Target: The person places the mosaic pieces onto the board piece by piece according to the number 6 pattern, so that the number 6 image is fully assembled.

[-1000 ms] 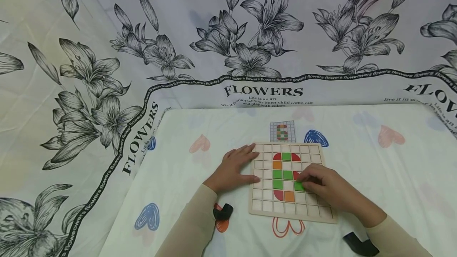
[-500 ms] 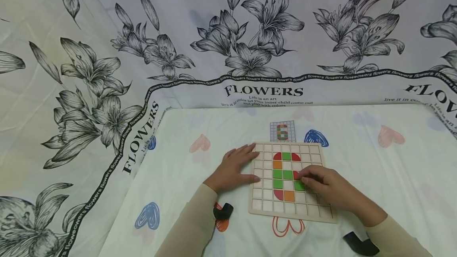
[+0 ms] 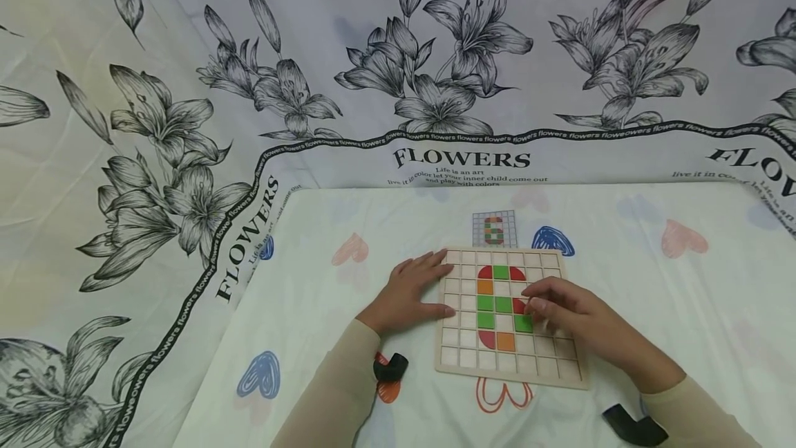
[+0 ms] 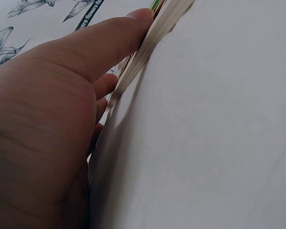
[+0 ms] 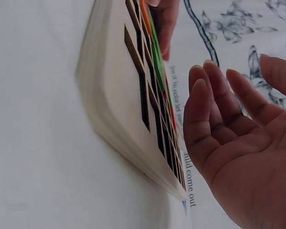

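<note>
A square wooden grid board [image 3: 448, 358] lies on the table, with several red, green and orange tiles set in its cells. At its left edge my left hand [image 3: 404, 294] rests with fingers spread and thumb straight, touching the frame; the left wrist view shows the thumb [image 4: 109, 40] on the rim. My right hand [image 3: 581, 320] hovers over the right half of the board, by a red tile [image 3: 519, 306] and a green tile [image 3: 523, 323]. In the right wrist view its fingers [image 5: 219, 102] are loosely bent, apart from the thumb, and hold nothing.
A small printed card [image 3: 494, 228] with a coloured grid pattern lies just behind the board. The white tablecloth [image 3: 336, 310] carries printed hearts. A flower-printed cloth [image 3: 348, 102] hangs behind and at the left. Black bands sit at both wrists.
My right hand has lifted and drawn slightly right, its thumb and finger parting near the red tile, which now shows more fully. The left hand keeps its place on the board.
</note>
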`<move>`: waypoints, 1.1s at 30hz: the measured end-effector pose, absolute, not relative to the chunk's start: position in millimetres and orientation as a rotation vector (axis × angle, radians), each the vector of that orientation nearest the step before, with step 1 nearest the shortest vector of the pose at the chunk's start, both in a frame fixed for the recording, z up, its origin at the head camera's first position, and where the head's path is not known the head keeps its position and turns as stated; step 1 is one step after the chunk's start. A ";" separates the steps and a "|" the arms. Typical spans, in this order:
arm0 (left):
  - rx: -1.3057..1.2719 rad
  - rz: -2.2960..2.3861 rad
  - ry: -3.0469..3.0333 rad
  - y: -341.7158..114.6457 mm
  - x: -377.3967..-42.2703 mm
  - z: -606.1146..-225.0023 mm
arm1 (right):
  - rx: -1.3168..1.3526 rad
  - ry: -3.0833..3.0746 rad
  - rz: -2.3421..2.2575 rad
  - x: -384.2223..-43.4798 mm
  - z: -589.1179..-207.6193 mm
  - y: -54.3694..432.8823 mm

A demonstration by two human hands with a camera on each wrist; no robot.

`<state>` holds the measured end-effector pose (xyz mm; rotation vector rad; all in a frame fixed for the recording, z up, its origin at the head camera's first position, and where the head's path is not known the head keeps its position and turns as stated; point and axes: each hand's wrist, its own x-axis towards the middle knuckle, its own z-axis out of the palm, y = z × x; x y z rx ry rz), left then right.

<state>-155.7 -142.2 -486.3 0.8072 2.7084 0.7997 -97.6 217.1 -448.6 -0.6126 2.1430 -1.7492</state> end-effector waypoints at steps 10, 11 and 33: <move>0.812 0.801 2.708 -141.4 -156.2 -484.7 | -0.625 2.186 -1.764 -97.6 -440.8 224.4; 0.811 0.798 2.709 -141.0 -156.4 -484.7 | -0.624 2.192 -1.762 -97.4 -439.5 225.2; 0.800 0.801 2.711 -141.8 -154.1 -485.6 | -0.656 2.325 -1.750 -89.7 -421.7 250.8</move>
